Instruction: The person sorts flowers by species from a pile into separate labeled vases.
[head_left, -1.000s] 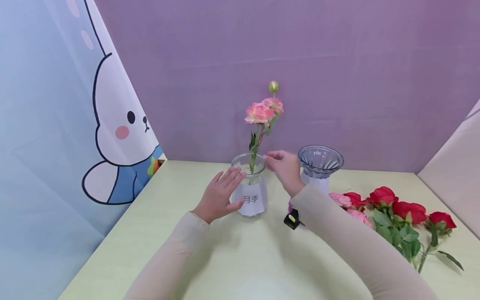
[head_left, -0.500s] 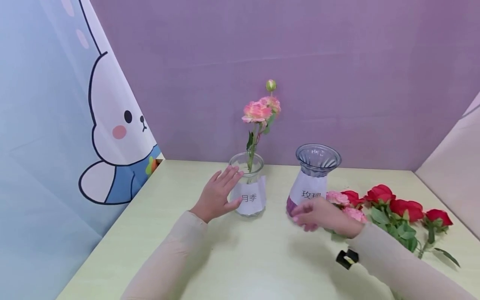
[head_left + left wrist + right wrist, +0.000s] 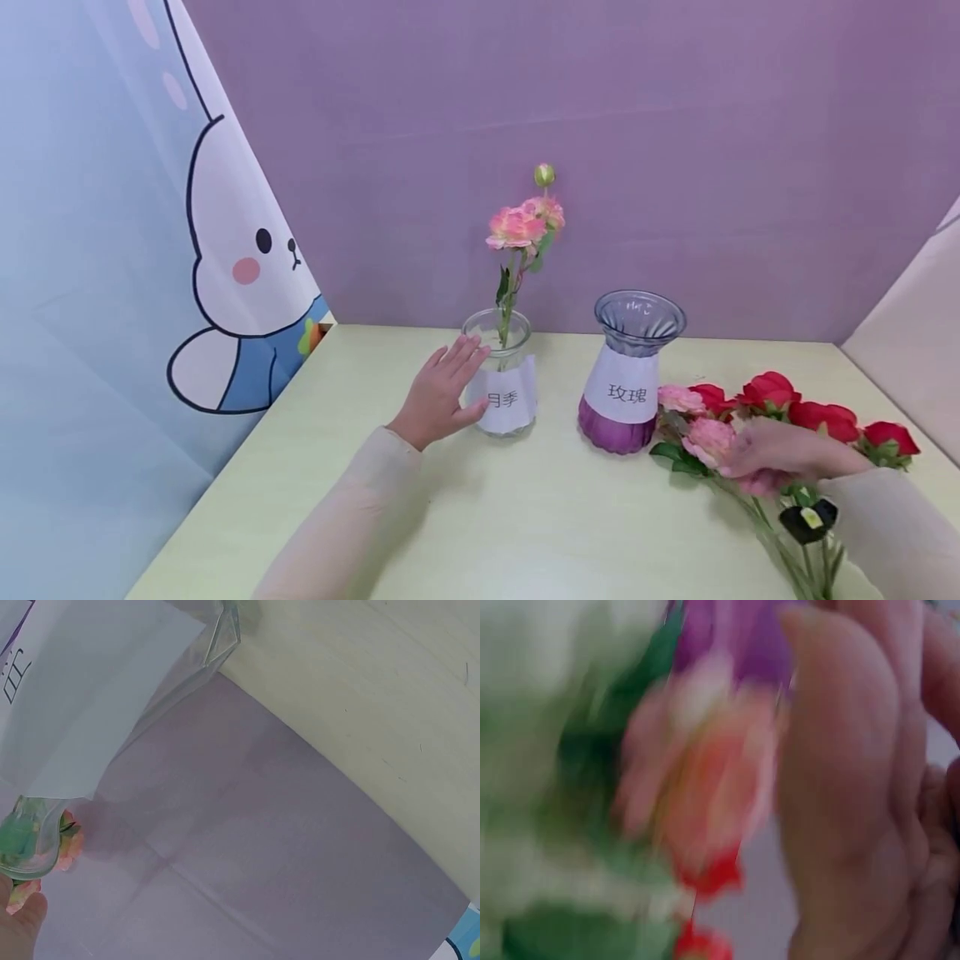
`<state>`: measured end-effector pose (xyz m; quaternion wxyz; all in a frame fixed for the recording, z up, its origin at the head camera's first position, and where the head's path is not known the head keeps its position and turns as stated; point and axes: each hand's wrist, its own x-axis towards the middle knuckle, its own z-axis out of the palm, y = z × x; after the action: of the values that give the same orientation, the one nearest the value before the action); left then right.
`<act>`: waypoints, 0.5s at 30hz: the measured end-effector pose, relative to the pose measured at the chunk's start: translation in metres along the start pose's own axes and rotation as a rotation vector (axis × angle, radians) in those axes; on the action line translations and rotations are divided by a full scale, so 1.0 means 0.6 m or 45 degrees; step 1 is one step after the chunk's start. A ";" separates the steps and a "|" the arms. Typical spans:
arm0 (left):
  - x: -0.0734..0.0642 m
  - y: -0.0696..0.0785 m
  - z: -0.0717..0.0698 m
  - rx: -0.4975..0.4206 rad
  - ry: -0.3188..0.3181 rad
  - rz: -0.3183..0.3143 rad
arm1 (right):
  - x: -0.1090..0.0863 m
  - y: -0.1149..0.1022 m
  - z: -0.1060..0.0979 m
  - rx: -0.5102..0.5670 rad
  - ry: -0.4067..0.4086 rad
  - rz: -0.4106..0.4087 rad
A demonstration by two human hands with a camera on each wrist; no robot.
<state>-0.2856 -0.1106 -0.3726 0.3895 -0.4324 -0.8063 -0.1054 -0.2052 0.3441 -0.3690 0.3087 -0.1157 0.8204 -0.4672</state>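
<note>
In the head view my left hand point(image 3: 438, 396) rests its spread fingers against the front of a clear glass jar point(image 3: 501, 421), near its rim. The jar carries a white paper label point(image 3: 512, 402) with dark characters. A stem with pink blooms point(image 3: 517, 227) and a green bud point(image 3: 544, 174) stands upright in it. Over at the right, my right hand point(image 3: 783, 447) is above the flowers lying on the table, its fingertips right by a pink flower point(image 3: 708, 440). In the right wrist view the fingers are loosely extended beside a blurred pink bloom point(image 3: 712, 776), and nothing shows between them.
A flared glass vase point(image 3: 637, 321) with a white label and purple base stands right of the jar. Several red roses point(image 3: 768, 390) and pink flowers lie along the table's right side, stems toward the front. A purple backdrop point(image 3: 420, 167) rises behind the table point(image 3: 555, 533).
My right hand has gone from beside the jar's rim, past the front of the vase, to the flowers on the right. The left hand has stayed on the jar.
</note>
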 end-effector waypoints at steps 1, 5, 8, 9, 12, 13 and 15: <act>-0.001 0.000 0.000 -0.007 0.005 -0.002 | -0.006 0.008 -0.010 0.006 -0.028 0.017; -0.006 -0.001 -0.002 -0.019 0.012 -0.027 | -0.024 0.030 -0.036 0.032 -0.108 0.077; -0.011 -0.002 -0.001 -0.018 0.040 -0.043 | -0.030 0.042 -0.045 0.051 -0.108 0.127; -0.012 -0.002 0.000 -0.016 0.053 -0.043 | -0.032 0.046 -0.046 0.061 -0.099 0.142; -0.010 -0.002 0.005 -0.014 0.087 -0.030 | -0.040 0.060 -0.045 0.119 -0.091 0.169; -0.009 -0.002 0.008 -0.011 0.097 -0.021 | -0.042 0.066 -0.044 0.146 -0.091 0.166; -0.006 -0.001 0.012 0.004 0.108 -0.006 | -0.046 0.075 -0.043 0.215 -0.120 0.140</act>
<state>-0.2890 -0.1097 -0.3801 0.4237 -0.4252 -0.7902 -0.1232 -0.1952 0.3992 -0.3864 0.3808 -0.0657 0.7677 -0.5112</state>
